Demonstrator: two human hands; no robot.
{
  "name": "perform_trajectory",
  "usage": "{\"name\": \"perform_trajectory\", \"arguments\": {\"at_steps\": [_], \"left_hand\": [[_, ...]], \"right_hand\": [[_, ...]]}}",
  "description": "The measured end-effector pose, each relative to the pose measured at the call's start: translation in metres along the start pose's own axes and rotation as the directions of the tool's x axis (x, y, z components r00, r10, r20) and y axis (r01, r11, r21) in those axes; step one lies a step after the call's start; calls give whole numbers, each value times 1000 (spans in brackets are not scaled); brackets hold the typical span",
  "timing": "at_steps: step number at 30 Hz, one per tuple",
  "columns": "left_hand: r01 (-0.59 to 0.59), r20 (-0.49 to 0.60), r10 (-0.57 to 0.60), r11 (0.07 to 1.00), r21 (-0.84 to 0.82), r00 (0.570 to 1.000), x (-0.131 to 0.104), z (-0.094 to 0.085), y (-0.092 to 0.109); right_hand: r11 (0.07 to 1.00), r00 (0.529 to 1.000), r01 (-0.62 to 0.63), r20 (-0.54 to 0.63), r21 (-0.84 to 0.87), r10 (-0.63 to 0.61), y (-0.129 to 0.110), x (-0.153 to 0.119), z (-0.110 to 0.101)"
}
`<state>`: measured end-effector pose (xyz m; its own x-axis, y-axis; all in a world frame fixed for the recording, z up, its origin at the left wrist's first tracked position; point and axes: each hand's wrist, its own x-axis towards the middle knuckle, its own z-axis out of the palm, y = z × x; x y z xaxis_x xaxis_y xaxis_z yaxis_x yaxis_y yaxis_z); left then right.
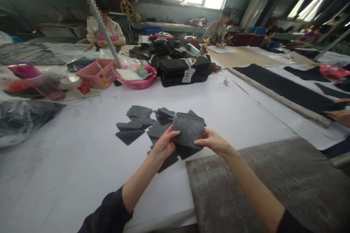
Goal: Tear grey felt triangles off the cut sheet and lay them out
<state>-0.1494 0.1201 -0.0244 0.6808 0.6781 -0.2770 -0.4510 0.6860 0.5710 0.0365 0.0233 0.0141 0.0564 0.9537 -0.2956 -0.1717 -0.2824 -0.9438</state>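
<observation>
Between my two hands is a dark grey fabric piece point(189, 130) with a speckled face, held up over the white table. My left hand point(166, 141) pinches its left edge, thumb on top. On the other side my right hand point(214, 142) grips the lower right edge, thumb also on top. Whether it is one layer or several I cannot tell. Several loose dark cut pieces point(140, 112) lie overlapping on the table behind and left of my hands. Some of them are partly hidden by the held piece and my left hand.
A worn grey board point(262, 185) covers the table's near right. Further back stand a pink basin point(138, 82), a pink box point(97, 74) and a tied black stack point(175, 71). A long bar point(284, 98) lies beside dark cloth, where another person's hands point(340, 116) reach in. Two people sit across.
</observation>
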Motion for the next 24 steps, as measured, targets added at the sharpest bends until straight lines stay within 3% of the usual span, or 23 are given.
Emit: {"name": "perform_trajectory", "arguments": {"at_steps": [3,5,7,11,17,21,24], "left_hand": [[-103,-103,105,994,24,989,13,-19,38],[-161,-165,167,986,52,972,24,-30,62],[-204,-224,220,975,92,949,36,-39,83],[-219,-311,277,953,208,909,56,-53,110],[-149,-347,357,851,504,867,69,-60,117],[-105,-315,470,674,732,824,67,-63,124],[-92,-211,631,412,907,746,52,-64,129]], "right_hand": [[991,977,102,-178,-82,-116,6,43,26],[971,924,168,-317,-169,-215,10,67,41],[933,871,235,-367,-273,-327,15,85,53],[792,830,288,-273,-538,-487,21,106,68],[681,839,268,-181,-682,-512,24,119,80],[574,860,230,-111,-786,-498,29,125,79],[474,880,206,-49,-856,-472,32,131,79]]}}
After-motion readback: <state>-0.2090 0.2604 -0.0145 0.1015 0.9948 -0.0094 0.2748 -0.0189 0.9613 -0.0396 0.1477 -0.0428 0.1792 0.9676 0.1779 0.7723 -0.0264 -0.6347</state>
